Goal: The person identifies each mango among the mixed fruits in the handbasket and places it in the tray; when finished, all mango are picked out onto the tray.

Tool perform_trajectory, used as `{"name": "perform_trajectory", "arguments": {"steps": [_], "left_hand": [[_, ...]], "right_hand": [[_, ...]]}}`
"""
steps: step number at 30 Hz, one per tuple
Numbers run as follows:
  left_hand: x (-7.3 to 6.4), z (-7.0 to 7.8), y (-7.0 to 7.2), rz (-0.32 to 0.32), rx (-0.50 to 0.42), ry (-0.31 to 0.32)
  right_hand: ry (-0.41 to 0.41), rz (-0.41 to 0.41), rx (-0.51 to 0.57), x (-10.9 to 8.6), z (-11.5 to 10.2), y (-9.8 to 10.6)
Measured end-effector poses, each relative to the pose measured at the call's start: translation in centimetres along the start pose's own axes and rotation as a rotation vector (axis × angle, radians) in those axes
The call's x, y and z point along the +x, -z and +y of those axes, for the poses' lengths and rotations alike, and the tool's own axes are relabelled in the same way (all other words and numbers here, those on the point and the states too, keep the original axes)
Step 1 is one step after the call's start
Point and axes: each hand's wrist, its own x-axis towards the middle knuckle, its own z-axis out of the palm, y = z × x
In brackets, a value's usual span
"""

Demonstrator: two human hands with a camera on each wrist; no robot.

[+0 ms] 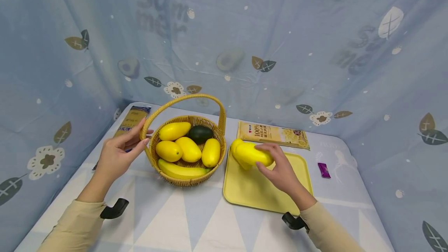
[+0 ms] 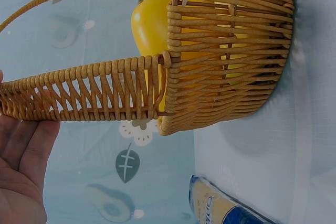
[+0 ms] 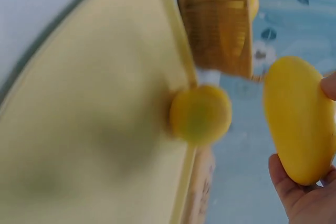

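My left hand (image 1: 117, 154) grips the side of the tall handle (image 2: 84, 90) of a woven basket (image 1: 187, 182), thumb in front and fingers behind. Inside the basket are several yellow mangoes (image 1: 174, 131), a dark green avocado (image 1: 200, 133) and a yellow banana (image 1: 182, 170). Above the yellow tray (image 1: 276, 193), my right hand (image 1: 281, 170) holds another mango (image 3: 298, 121) between thumb and fingers. Below and behind it, a second yellow fruit (image 3: 200, 115) sits at the tray's far left part. The held mango partly hides that fruit in the head view.
A long yellow packet (image 1: 273, 133) lies behind the tray, with a small purple wrapper (image 1: 324, 170) to its right. Behind the left hand is a blue-and-yellow packet (image 1: 134, 118). Patterned curtains (image 1: 217, 42) enclose the table's back and sides.
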Motion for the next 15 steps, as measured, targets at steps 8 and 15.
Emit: {"name": "perform_trajectory", "arguments": {"steps": [8,15], "left_hand": [[0.0,-0.2,0.1,0.004,0.004,-0.011],[0.0,-0.1,0.0,0.0,0.001,-0.017]], "right_hand": [[-0.152,0.087,-0.045,0.0,3.1,0.9],[-0.281,0.126,-0.101,0.0,5.5,0.4]]}}
